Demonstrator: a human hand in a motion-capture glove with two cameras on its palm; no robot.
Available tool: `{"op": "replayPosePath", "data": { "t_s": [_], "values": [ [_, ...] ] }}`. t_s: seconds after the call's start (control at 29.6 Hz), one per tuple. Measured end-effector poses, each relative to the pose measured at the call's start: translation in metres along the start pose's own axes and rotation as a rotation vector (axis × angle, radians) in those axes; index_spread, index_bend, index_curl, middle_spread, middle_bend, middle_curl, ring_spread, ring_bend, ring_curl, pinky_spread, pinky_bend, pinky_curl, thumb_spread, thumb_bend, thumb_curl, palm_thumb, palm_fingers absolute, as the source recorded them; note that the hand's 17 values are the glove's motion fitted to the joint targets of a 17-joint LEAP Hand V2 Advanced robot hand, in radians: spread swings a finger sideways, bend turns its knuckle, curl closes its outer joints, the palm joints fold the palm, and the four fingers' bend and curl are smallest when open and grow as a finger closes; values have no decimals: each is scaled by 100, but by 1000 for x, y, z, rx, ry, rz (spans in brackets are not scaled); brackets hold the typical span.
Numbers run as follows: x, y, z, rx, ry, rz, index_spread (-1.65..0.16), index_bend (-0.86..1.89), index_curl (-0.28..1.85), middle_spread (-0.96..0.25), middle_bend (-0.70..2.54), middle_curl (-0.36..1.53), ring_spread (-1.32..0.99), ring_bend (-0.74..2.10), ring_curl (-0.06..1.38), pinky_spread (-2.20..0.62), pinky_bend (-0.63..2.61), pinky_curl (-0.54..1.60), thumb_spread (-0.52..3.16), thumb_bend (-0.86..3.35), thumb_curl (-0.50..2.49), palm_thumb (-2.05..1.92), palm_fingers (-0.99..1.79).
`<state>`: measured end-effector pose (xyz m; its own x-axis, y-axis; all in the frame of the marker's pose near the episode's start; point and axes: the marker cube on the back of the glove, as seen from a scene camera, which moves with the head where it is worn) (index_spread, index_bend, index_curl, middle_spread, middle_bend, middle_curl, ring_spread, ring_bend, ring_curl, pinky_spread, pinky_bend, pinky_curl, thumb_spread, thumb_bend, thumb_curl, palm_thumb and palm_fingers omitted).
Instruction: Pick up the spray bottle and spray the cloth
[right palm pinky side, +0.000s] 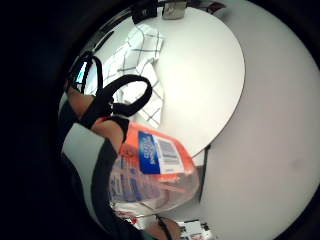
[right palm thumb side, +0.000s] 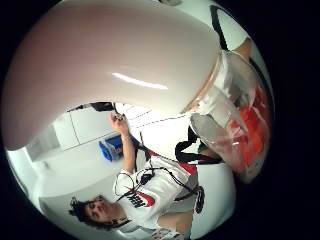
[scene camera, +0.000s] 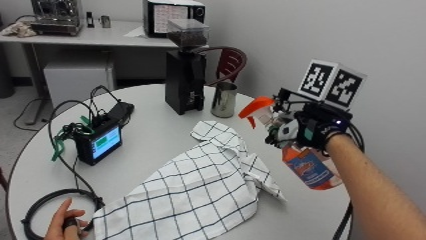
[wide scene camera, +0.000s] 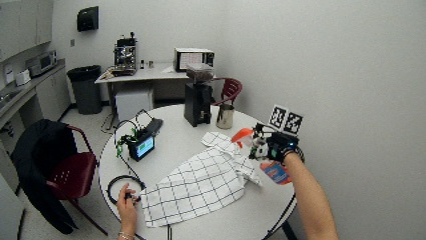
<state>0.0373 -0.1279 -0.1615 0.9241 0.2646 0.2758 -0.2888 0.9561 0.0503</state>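
Note:
My gloved right hand (scene camera: 313, 131) grips a clear spray bottle (scene camera: 307, 167) with an orange label and holds it in the air over the round white table's (scene camera: 153, 135) right edge. Its orange trigger head (scene camera: 255, 108) points left, toward the white cloth with a dark grid pattern (scene camera: 193, 187) that lies spread on the table below it. In the little finger side palm view the bottle's label (right palm pinky side: 159, 155) sits close to the palm, with the cloth (right palm pinky side: 140, 55) on the table beyond. In the thumb side palm view the bottle (right palm thumb side: 235, 120) is pressed close against the palm.
A black coffee grinder (scene camera: 185, 70) and a steel cup (scene camera: 224, 99) stand at the table's back. A small screen device with cables (scene camera: 100, 142) sits at the left. The person's bare left hand (scene camera: 63, 225) rests on a black cable loop (scene camera: 46, 207) at the front left.

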Motion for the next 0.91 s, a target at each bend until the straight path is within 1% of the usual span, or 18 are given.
{"op": "replayPosePath", "data": {
  "t_s": [0.07, 0.14, 0.3, 0.41, 0.51, 0.71, 0.78, 0.91],
  "values": [
    [-4, 3, -11, 20, 2, -4, -26, 13, 34, -10, 41, 45, -10, 47, 39, 7, 26, 37, 77, -3, 58, 94, 116],
    [-6, 3, -6, 12, 10, -2, -26, 13, 34, -10, 41, 45, -10, 47, 39, 7, 26, 37, 77, -3, 59, 94, 116],
    [10, -1, 43, -88, 69, 25, -25, 13, 34, -10, 41, 45, -10, 47, 39, 7, 26, 37, 77, -3, 59, 94, 116],
    [20, 1, 54, -93, 73, 25, -25, 13, 34, -10, 41, 45, -10, 47, 39, 7, 26, 37, 77, -3, 59, 94, 116],
    [14, 7, 37, -24, -7, -26, -25, 13, 34, -10, 41, 45, -10, 48, 39, 7, 26, 37, 77, -3, 59, 94, 116],
    [-40, 12, -16, 237, -302, -224, -25, 13, 34, -10, 41, 45, -9, 47, 39, 8, 25, 37, 79, -3, 59, 93, 115],
    [-60, 8, -20, 295, -370, -279, -25, 13, 34, -10, 41, 45, -9, 47, 39, 8, 25, 37, 79, -3, 59, 93, 115],
    [-92, -3, -11, 355, -476, -346, -25, 13, 34, -10, 40, 45, -9, 46, 39, 8, 25, 37, 80, -3, 58, 92, 114]
  ]
}}
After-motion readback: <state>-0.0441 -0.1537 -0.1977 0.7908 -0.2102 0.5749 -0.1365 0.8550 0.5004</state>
